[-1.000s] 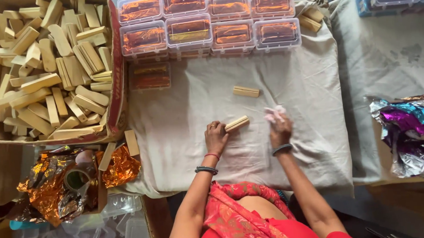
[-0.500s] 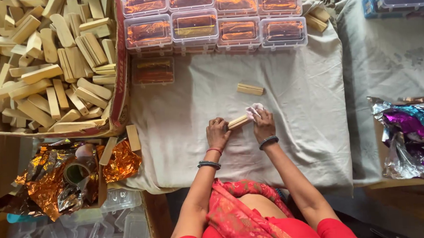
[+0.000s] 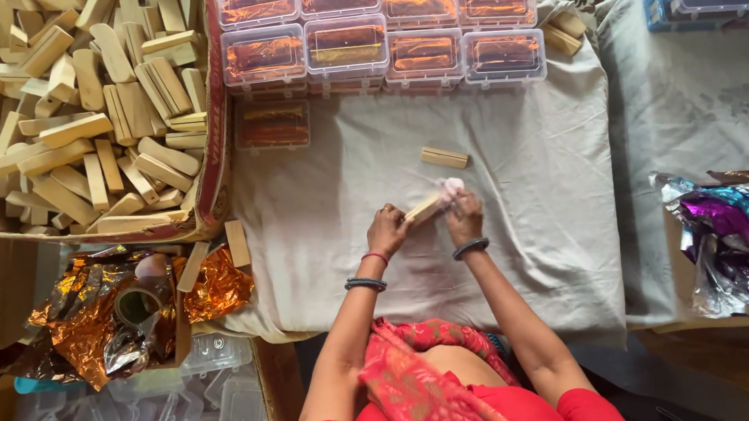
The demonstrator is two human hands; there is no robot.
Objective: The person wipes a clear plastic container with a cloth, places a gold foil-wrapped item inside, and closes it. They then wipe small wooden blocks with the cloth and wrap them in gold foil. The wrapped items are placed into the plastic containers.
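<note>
Head view: left hand point(image 3: 386, 230) gripping wooden block point(image 3: 423, 208) on beige cloth point(image 3: 522, 210); right hand point(image 3: 463, 216) pinching pink rag point(image 3: 452, 187) against block's end. Second block point(image 3: 444, 157) just above. Clear plastic boxes point(image 3: 381, 37) with orange foil further above; carton of blocks point(image 3: 83, 116) far left.

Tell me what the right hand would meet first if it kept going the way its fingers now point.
Probably the loose wooden block lying on the cloth, just beyond the right hand and its pink rag; depth is unclear.
</note>
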